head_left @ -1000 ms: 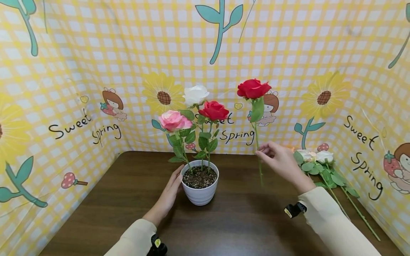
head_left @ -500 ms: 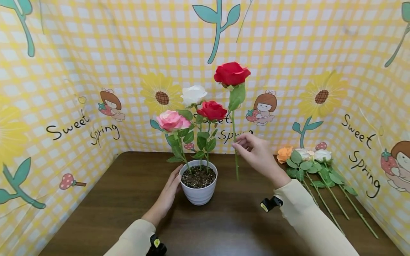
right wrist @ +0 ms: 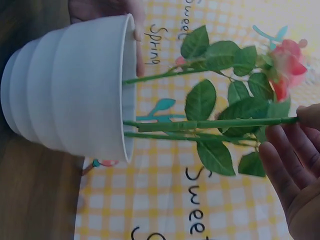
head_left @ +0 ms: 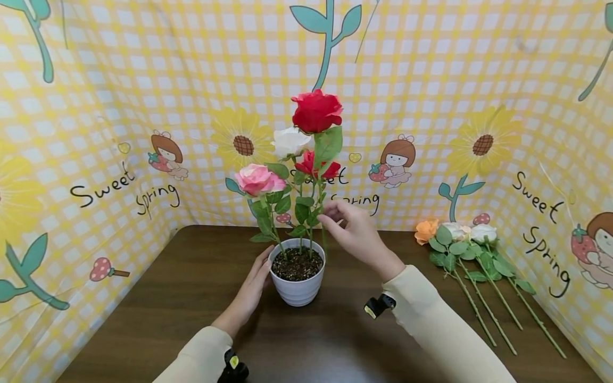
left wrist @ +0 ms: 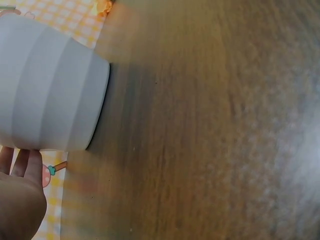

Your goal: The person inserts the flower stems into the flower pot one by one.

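My right hand (head_left: 356, 234) pinches the green stem of a tall red rose (head_left: 317, 111) between thumb and fingers. Its bloom rises above the other flowers. In the right wrist view the cut lower end of the held stem (right wrist: 215, 123) is close to the rim of the white ribbed pot (right wrist: 85, 85); whether it touches cannot be told. Straight fingers of my left hand (head_left: 249, 295) rest against the pot's left side. Standing in the pot's dark soil (head_left: 296, 267) are a pink rose (head_left: 260, 180), a white rose (head_left: 289, 142) and another red rose (head_left: 331, 169), partly hidden.
Several cut roses lie on the brown table (head_left: 158, 314) at the right, an orange rose (head_left: 425, 232) and a white rose (head_left: 482, 233) among them, stems pointing toward me. A yellow checked cloth (head_left: 201, 64) encloses the table's back and sides.
My right hand has carried the red rose leftward from the table's right part to the pot's right edge, its bloom now higher. The left hand stays at the pot.
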The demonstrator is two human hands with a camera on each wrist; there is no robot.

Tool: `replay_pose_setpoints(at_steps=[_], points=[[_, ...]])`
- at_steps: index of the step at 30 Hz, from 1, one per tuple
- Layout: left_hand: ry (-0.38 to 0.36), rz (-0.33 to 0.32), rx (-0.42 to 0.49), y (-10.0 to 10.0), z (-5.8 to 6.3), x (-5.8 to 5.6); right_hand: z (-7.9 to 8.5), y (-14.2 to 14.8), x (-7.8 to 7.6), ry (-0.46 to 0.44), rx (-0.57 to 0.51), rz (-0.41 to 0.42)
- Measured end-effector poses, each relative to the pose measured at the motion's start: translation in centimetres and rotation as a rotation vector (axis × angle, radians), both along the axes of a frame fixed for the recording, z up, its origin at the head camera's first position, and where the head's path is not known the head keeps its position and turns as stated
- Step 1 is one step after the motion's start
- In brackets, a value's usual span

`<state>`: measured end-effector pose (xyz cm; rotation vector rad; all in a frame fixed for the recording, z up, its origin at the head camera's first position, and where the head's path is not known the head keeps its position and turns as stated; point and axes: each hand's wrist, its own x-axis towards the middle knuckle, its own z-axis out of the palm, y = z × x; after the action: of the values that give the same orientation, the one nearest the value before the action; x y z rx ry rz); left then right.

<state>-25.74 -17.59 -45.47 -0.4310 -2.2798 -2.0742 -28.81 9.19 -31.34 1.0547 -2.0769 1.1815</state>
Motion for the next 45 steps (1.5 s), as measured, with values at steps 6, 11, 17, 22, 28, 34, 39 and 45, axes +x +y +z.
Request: replay_pose_setpoints(at_steps=[6, 11, 17, 22, 28, 34, 39, 45], points=[[-0.004, 0.009, 0.001, 0.0, 0.0, 0.0, -0.4, -1.7, -0.5, 0.057, 0.044, 0.021], [-0.002, 0.013, -0.005, 0.0, 0.0, -0.1, -0.8, -2.8, -0.8, 0.04, 0.039, 0.035], [-0.003, 0.01, 0.001, 0.0, -0.1, -0.1, -1.1, -3.8, -0.9, 0.003, 0.042, 0.058], [-0.004, 0.002, 0.0, 0.0, -0.2, -0.1, -1.7, -4.2, -1.1, -0.032, 0.079, 0.042], [-0.006, 0.006, -0.003, 0.0, -0.1, -0.1, -2.2, -4.3, -1.5, -0.063, 0.094, 0.035], [0.009, 0.008, 0.007, 0.1, -0.1, -0.1, -2.6, -4.5, -2.0, -0.026, 0.115, 0.008], [0.005, 0.013, 0.004, 0.2, 0.0, -0.1, -2.8, -4.6, -2.0, -0.002, 0.137, -0.009], [0.0, 0.016, 0.013, 0.2, -0.1, -0.1, -2.9, -4.6, -1.7, -0.004, 0.135, 0.013]])
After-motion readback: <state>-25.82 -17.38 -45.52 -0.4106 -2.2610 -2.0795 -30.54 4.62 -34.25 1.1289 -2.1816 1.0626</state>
